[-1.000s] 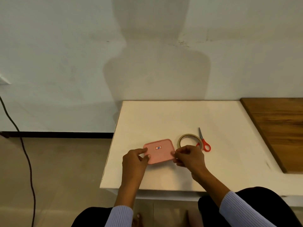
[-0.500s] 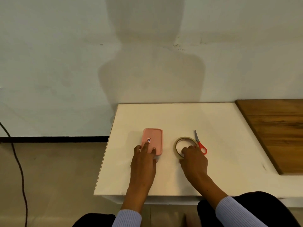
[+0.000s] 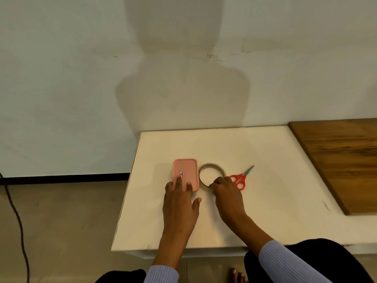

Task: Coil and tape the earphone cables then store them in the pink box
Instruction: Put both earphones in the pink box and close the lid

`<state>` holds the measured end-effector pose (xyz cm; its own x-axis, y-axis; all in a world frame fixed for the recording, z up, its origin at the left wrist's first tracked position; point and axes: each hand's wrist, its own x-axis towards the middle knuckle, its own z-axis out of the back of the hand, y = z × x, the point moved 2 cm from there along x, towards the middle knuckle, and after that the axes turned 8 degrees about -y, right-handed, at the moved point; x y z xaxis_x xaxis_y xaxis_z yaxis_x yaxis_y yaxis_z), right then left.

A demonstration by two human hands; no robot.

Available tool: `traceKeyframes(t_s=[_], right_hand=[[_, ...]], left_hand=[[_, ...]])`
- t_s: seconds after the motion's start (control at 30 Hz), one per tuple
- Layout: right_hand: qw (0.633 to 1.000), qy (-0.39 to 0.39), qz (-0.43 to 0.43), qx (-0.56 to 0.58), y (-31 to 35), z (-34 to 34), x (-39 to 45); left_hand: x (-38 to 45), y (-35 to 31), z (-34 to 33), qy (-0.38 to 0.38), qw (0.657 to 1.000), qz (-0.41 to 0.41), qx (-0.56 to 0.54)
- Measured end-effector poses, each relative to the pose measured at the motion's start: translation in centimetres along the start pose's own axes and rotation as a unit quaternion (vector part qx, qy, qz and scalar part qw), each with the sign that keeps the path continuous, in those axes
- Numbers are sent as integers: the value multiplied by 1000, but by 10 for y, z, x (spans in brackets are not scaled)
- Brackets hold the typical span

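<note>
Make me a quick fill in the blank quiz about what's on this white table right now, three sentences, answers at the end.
1. The left hand rests its straight fingers on the closed pink ____.
2. The right hand touches the near rim of the tape ____.
3. The scissors on the white table have ____ handles.

Answers: box; roll; red

It looked like a plain room in a home, perhaps a makeshift recording corner: a low white table stood against a bare scuffed wall, a wooden board lay along its right edge, and tiled floor showed.
</note>
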<state>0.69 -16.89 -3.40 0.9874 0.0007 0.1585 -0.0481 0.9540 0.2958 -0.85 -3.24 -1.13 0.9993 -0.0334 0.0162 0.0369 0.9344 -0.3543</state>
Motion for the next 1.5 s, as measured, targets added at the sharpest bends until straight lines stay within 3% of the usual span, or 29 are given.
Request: traceKeyframes(t_s=[0.13, 0.27, 0.37, 0.5, 0.67, 0.93, 1.5], right_hand=[[1000, 4, -12, 16, -2, -2, -1], [995, -30, -96, 21, -12, 8, -2], [990, -10, -138, -11, -22, 13, -3], [990, 17, -134, -28, -31, 10, -10], [984, -5, -176, 0, -47, 15, -17], [985, -48, -163, 10, -57, 11, -15], [984, -51, -168, 36, -61, 12, -18]], left_hand=[[1, 0, -2, 0, 1000, 11, 1], [1, 0, -2, 1, 1000, 12, -6], [1, 1, -2, 2, 1000, 13, -7], [1, 2, -3, 2, 1000, 12, -2], [1, 0, -3, 5, 1000, 9, 6], [0, -3, -2, 3, 1000, 15, -5], [0, -3, 4, -22, 999, 29, -25]])
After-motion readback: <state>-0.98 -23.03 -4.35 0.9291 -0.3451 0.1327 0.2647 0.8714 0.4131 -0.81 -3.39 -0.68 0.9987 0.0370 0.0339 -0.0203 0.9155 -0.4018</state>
